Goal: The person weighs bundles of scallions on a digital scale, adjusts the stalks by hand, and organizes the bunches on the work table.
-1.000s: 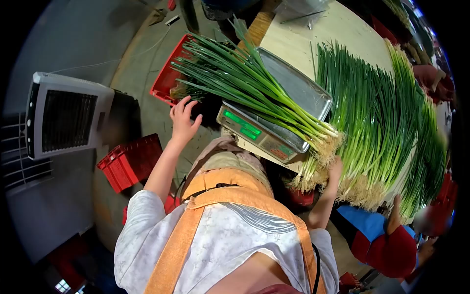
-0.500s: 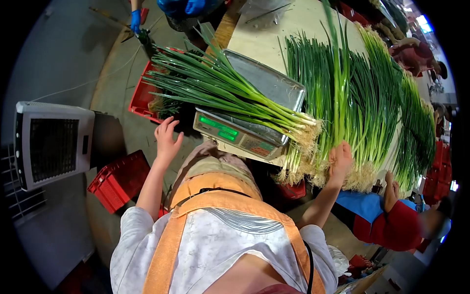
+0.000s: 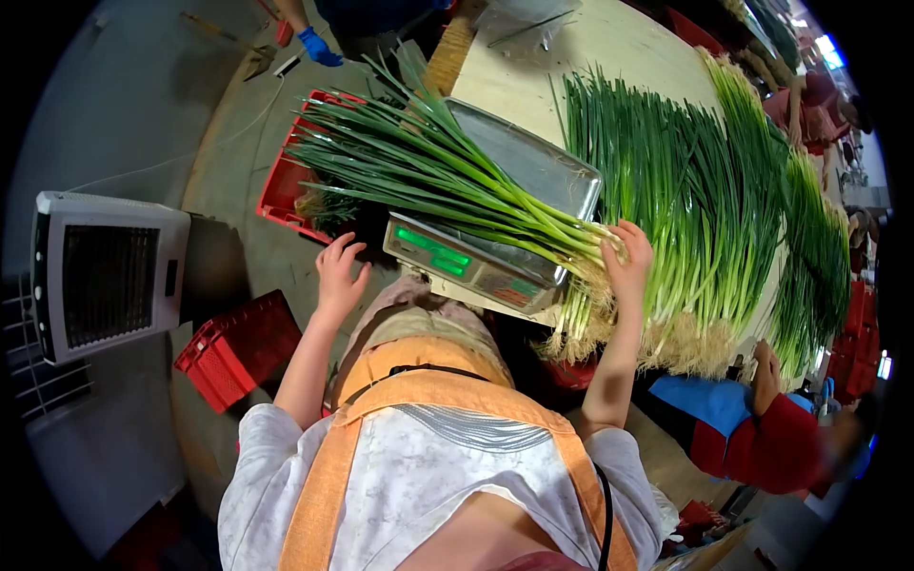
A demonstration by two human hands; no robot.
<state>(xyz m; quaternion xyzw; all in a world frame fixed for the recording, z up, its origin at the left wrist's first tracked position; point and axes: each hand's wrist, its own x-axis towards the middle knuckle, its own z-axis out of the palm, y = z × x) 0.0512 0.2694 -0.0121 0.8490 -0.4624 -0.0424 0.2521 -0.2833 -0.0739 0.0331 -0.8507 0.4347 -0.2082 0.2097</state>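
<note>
A bundle of spring onions (image 3: 457,181) lies slantwise across the metal pan of a digital scale (image 3: 433,249) with a lit green display. Its leaves stick out past the pan on the left, and its white, rooted ends point right. My right hand (image 3: 628,262) has its fingers curled on the white stems near those roots; the palm side is partly hidden. Off the scale's front left corner, my left hand (image 3: 340,276) hovers with fingers apart, holding nothing. Right of the scale, many more spring onions (image 3: 685,219) lie in a thick row, roots toward me.
The pale table (image 3: 624,43) carries a plastic bag (image 3: 524,21) at its far end. Red crates (image 3: 238,347) stand on the floor at left; another (image 3: 286,181) sits beside the scale. A blue-gloved hand (image 3: 319,48) shows at top. A co-worker in red (image 3: 776,443) stands at right.
My right hand has moved left and away from me, from the row to the root ends on the scale. The tall stems it held upright no longer stand above the row. My left hand stays open.
</note>
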